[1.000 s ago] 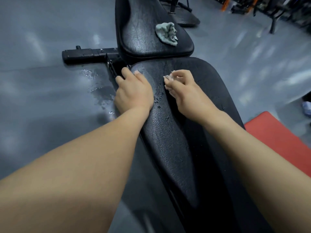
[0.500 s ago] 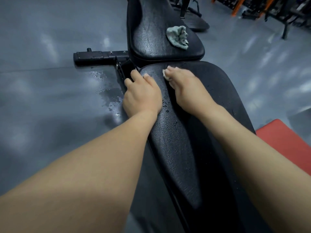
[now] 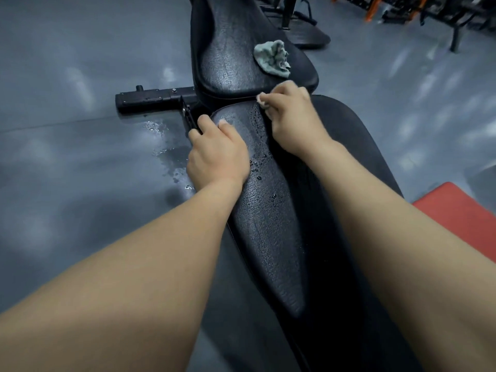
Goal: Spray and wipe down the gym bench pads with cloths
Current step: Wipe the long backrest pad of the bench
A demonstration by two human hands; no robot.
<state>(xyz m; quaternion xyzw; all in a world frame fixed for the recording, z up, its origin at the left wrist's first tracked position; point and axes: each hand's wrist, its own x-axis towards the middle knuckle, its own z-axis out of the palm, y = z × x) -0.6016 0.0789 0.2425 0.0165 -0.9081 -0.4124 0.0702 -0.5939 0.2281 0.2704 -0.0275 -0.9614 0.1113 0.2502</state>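
Grey gym floor (image 3: pixel 67 63), glossy, with a wet patch (image 3: pixel 166 149) beside a black frame bar (image 3: pixel 150 99). Top right, orange racks (image 3: pixel 375 6), blurred and cut off; at the right edge, a red pad (image 3: pixel 461 218), only a corner. Of the white cloth (image 3: pixel 261 101), just a scrap visible, pinched in the right hand (image 3: pixel 292 116) at the far end of the near pad (image 3: pixel 268 224), droplets (image 3: pixel 260 162) close by. Left hand (image 3: pixel 217 154) clenched round that pad's left edge, fingertips hidden beneath. On the far pad (image 3: pixel 228 57), a crumpled green-grey cloth (image 3: pixel 272 59), just beyond the right hand. Forearms covering much of the near pad.
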